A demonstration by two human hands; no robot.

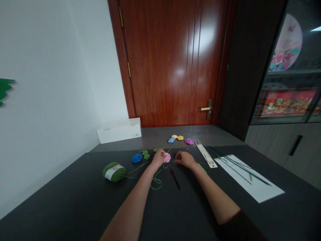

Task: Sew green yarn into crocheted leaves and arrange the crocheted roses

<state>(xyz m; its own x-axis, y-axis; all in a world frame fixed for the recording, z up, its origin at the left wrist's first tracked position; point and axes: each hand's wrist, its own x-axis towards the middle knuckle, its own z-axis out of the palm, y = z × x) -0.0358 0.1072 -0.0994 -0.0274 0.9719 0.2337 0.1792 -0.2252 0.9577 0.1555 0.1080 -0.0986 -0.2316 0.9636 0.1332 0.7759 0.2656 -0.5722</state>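
L hand [158, 159] gripping pink flwr [167, 157]; R hand [185, 158] nr dark tool [175, 177]

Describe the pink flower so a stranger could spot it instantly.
Find the dark table before the reddish-brown door. Near its middle, the left hand touches a rounded pink flower. Its pale pink sets it apart from the deep blue flower leftward and the purple flower farther back.
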